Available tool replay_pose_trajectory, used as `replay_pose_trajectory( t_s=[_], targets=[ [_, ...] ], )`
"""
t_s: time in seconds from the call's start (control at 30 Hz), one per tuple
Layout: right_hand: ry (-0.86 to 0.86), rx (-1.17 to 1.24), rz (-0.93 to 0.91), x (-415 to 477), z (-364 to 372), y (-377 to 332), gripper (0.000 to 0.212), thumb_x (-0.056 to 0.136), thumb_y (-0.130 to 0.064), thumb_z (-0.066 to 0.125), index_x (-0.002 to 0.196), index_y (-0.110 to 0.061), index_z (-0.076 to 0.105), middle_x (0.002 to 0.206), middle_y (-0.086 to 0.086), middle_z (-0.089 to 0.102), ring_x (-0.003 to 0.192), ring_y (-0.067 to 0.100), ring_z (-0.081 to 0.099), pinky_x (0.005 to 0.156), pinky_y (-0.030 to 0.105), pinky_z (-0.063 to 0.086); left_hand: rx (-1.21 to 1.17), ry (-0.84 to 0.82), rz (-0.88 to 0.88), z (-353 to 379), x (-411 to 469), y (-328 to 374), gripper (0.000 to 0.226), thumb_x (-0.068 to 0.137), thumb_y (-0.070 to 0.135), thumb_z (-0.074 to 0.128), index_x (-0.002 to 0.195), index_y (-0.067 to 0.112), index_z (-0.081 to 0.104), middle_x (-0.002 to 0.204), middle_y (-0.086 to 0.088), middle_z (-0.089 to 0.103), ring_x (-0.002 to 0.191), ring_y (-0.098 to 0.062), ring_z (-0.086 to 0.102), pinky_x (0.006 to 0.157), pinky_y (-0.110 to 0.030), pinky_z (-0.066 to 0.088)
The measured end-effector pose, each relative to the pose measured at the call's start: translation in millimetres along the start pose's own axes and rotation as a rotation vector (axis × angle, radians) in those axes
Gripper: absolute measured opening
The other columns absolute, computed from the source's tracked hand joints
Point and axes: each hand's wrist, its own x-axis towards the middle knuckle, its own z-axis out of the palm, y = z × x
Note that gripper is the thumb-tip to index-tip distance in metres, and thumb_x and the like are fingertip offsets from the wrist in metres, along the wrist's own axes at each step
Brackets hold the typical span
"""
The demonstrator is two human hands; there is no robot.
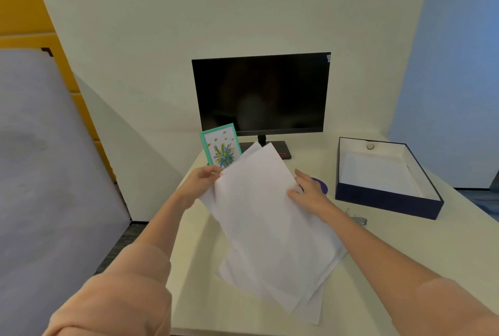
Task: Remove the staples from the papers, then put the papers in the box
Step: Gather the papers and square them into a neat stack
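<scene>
A stack of white papers (267, 217) is lifted off the desk in the middle of the view, tilted, with more white sheets lying under it. My left hand (201, 183) pinches the stack's upper left corner. My right hand (307, 190) grips its right edge. The dark blue box (386, 200) stands open at the right, white inside, with a small round object against its far wall. A metal staple remover (357, 218) lies on the desk in front of the box, partly hidden by my right forearm. No staple is visible.
A black monitor (260, 92) stands at the back of the cream desk (391, 252). A green-framed flower picture (220, 146) leans beside its base. A purple round object (321, 184) peeks out behind my right hand. The desk's left edge drops off to the floor.
</scene>
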Motion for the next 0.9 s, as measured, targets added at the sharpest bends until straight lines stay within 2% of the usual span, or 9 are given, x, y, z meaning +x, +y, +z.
replay_pose_trajectory(
  t_s=[0.1, 0.17, 0.23, 0.4, 0.47, 0.57, 0.7, 0.8, 0.9],
  targets=[
    [0.016, 0.106, -0.080, 7, -11, -15, 0.048, 0.090, -0.031, 0.058, 0.136, -0.019, 0.051, 0.153, -0.001, 0.037, 0.138, 0.026, 0.037, 0.110, 0.053, 0.036, -0.022, -0.068, 0.025, 0, 6, 12, 0.020, 0.094, 0.011, 0.053, 0.084, 0.018, 0.069, 0.122, -0.005, 0.065, 0.121, -0.027, 0.055, 0.105, -0.046, 0.044],
    [0.005, 0.208, -0.077, 8, -16, -22, 0.039, 0.090, -0.029, 0.059, 0.127, -0.018, 0.057, 0.133, 0.004, 0.057, 0.120, 0.027, 0.054, 0.103, 0.050, 0.045, -0.024, -0.084, 0.036, 2, 10, 17, 0.016, 0.093, 0.009, 0.054, 0.093, 0.012, 0.069, 0.120, -0.004, 0.066, 0.122, -0.027, 0.054, 0.103, -0.044, 0.045],
    [0.025, 0.256, -0.084, 7, -18, -27, 0.032, 0.090, -0.026, 0.058, 0.119, -0.013, 0.060, 0.120, 0.007, 0.063, 0.110, 0.028, 0.060, 0.098, 0.048, 0.049, -0.049, -0.060, 0.047, 7, 10, 25, 0.017, 0.092, 0.007, 0.054, 0.099, 0.010, 0.069, 0.120, -0.003, 0.066, 0.121, -0.025, 0.055, 0.099, -0.040, 0.046],
    [0.200, 0.379, -0.119, 5, -25, -30, 0.012, 0.091, -0.013, 0.057, 0.102, -0.011, 0.058, 0.104, 0.010, 0.063, 0.096, 0.026, 0.060, 0.083, 0.035, 0.050, -0.453, 0.362, -0.063, 21, 7, 27, 0.040, 0.090, 0.048, 0.040, 0.116, 0.025, 0.060, 0.115, 0.001, 0.065, 0.106, -0.022, 0.060, 0.098, -0.041, 0.044],
    [0.289, 0.422, -0.106, 3, -34, -28, 0.017, 0.090, -0.010, 0.054, 0.107, -0.012, 0.055, 0.104, 0.006, 0.060, 0.094, 0.024, 0.059, 0.079, 0.032, 0.047, -0.462, 0.488, -0.146, 30, 3, 15, 0.041, 0.092, 0.044, 0.030, 0.118, 0.020, 0.052, 0.108, -0.007, 0.064, 0.097, -0.027, 0.060, 0.092, -0.043, 0.047],
    [0.361, 0.476, -0.034, 0, -48, -22, 0.037, 0.091, -0.005, 0.050, 0.127, -0.012, 0.046, 0.111, 0.003, 0.057, 0.095, 0.020, 0.055, 0.079, 0.031, 0.046, -0.037, 0.383, -0.288, 55, -8, -18, 0.036, 0.095, 0.032, 0.041, 0.123, 0.011, 0.049, 0.122, -0.014, 0.059, 0.102, -0.031, 0.057, 0.095, -0.041, 0.049],
    [0.309, 0.405, 0.161, -3, -56, -1, 0.052, 0.090, 0.001, 0.046, 0.139, -0.015, 0.036, 0.127, 0.009, 0.054, 0.104, 0.024, 0.052, 0.082, 0.030, 0.043, 0.584, 0.120, -0.437, 84, -21, -44, 0.065, 0.083, 0.036, 0.063, 0.138, 0.013, 0.036, 0.140, -0.015, 0.034, 0.132, -0.033, 0.035, 0.108, -0.039, 0.035],
    [0.097, 0.256, 0.309, -9, -51, 19, 0.047, 0.089, 0.006, 0.044, 0.135, -0.006, 0.043, 0.122, 0.015, 0.055, 0.101, 0.029, 0.053, 0.074, 0.028, 0.042, 0.653, 0.091, -0.534, 92, -26, -46, 0.086, 0.074, 0.047, 0.072, 0.140, 0.010, 0.030, 0.139, -0.013, 0.029, 0.135, -0.030, 0.028, 0.108, -0.040, 0.032],
    [-0.081, 0.171, 0.367, -12, -35, 32, 0.039, 0.086, 0.005, 0.048, 0.124, -0.005, 0.051, 0.112, 0.014, 0.057, 0.095, 0.028, 0.055, 0.070, 0.027, 0.044, 0.675, 0.094, -0.592, 92, -26, -46, 0.090, 0.071, 0.044, 0.076, 0.140, 0.009, 0.029, 0.138, -0.013, 0.031, 0.134, -0.028, 0.031, 0.107, -0.035, 0.033]
  ],
)
